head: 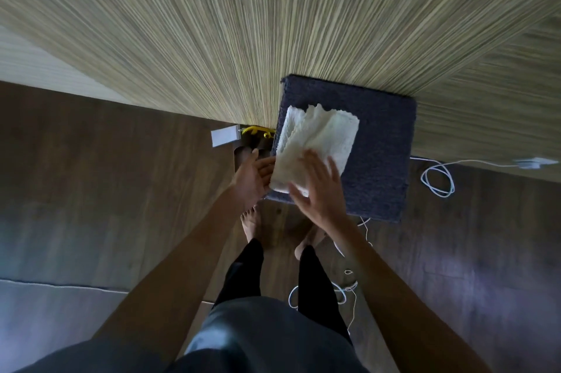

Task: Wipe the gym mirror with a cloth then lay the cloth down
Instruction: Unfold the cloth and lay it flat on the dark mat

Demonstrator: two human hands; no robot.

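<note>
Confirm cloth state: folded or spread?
Folded. The white cloth shows stacked layered edges at its far end, lying on the dark blue cube under the right hand.

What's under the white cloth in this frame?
The white cloth lies on a dark blue square block, whose fuzzy top shows beyond it. The patch beneath is covered. The right hand rests flat on the cloth; the left hand touches its left edge.

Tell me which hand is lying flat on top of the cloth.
The right hand, fingers spread over the white cloth on the dark blue stool; the left hand only meets the cloth's left edge.
</note>
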